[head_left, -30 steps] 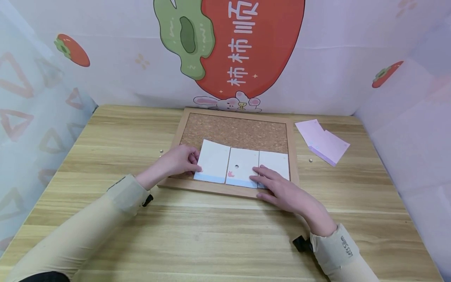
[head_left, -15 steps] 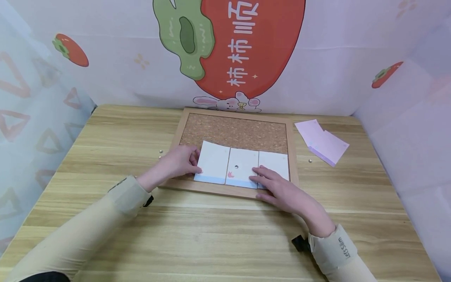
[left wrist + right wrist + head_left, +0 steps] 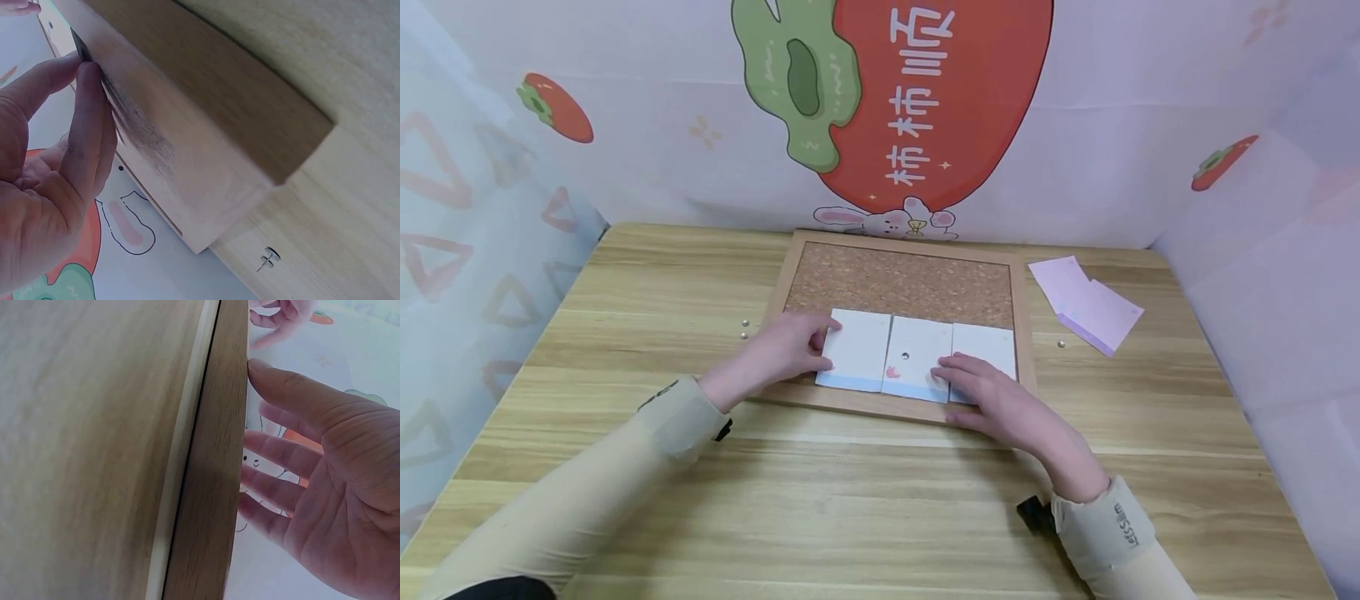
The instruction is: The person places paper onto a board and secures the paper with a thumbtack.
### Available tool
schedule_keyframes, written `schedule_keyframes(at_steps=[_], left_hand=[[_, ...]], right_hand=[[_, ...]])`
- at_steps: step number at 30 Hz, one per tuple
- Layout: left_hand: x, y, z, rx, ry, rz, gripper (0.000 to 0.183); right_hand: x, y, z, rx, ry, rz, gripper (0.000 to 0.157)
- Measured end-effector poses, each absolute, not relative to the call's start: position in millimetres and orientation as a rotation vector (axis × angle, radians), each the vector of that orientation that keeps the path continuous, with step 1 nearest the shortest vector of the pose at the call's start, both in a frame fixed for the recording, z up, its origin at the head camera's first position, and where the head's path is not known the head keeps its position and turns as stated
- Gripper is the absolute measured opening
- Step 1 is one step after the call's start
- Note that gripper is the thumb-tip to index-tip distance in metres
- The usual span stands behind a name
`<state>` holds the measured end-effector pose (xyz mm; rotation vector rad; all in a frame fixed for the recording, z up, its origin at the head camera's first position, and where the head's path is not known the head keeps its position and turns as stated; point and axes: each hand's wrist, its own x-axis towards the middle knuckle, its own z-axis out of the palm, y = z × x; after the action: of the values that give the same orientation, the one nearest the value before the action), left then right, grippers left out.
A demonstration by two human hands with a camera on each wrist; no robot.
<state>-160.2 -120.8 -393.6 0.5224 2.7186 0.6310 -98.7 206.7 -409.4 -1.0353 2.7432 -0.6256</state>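
A framed cork board (image 3: 895,271) lies on the table, with three white paper notes with blue lower strips side by side along its lower part. A round silver thumbtack (image 3: 906,356) sits on the middle note (image 3: 917,333). My left hand (image 3: 790,342) has thumb and index finger at the left edge of the left note (image 3: 857,346). In the left wrist view, that hand (image 3: 56,137) pinches a thin edge. My right hand (image 3: 988,396) rests its spread fingers over the seam between the middle note and right note (image 3: 985,343), its thumb by the frame's front edge.
Two pale purple notes (image 3: 1101,312) overlap on the table right of the board. A loose thumbtack (image 3: 1062,344) lies below them. Left of the board are two more, one showing as a pin (image 3: 269,257) in the left wrist view. A printed cloth backdrop (image 3: 662,158) stands behind.
The left note's raised upper edge has come down flatter and sits slightly lower. My left index finger has shifted right onto its upper left corner. My right hand stays nearly in place.
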Motion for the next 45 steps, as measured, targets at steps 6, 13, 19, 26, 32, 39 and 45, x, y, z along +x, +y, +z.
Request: schedule_keyframes(at_steps=[6, 13, 19, 26, 32, 39, 45], left_hand=[[-162.4, -119.3, -392.3, 0.536, 2.704, 0.577, 0.054], [-162.8, -118.2, -387.7, 0.533, 2.651, 0.583, 0.060], [-164.7, -117.7, -389.0, 0.520, 2.641, 0.579, 0.061], [-166.4, -116.9, -388.9, 0.517, 2.632, 0.580, 0.062], [-166.8, -118.6, -389.7, 0.515, 2.630, 0.578, 0.063], [-165.7, -122.3, -389.8, 0.527, 2.620, 0.592, 0.065], [-167.0, -128.1, -391.4, 0.549, 2.586, 0.623, 0.066]], right_hand=[[-98.9, 203.2, -406.1, -0.974, 2.743, -0.637, 0.060], [-97.6, 196.9, -403.1, -0.970, 2.761, -0.669, 0.058], [-98.3, 176.1, -397.6, -0.977, 2.708, -0.722, 0.055], [-108.3, 145.9, -402.1, -1.028, 2.672, -0.735, 0.052], [-117.0, 132.0, -408.3, -1.076, 2.711, -0.669, 0.051], [-118.4, 129.8, -411.5, -1.091, 2.705, -0.620, 0.051], [-117.2, 129.1, -411.5, -1.071, 2.681, -0.605, 0.050]])
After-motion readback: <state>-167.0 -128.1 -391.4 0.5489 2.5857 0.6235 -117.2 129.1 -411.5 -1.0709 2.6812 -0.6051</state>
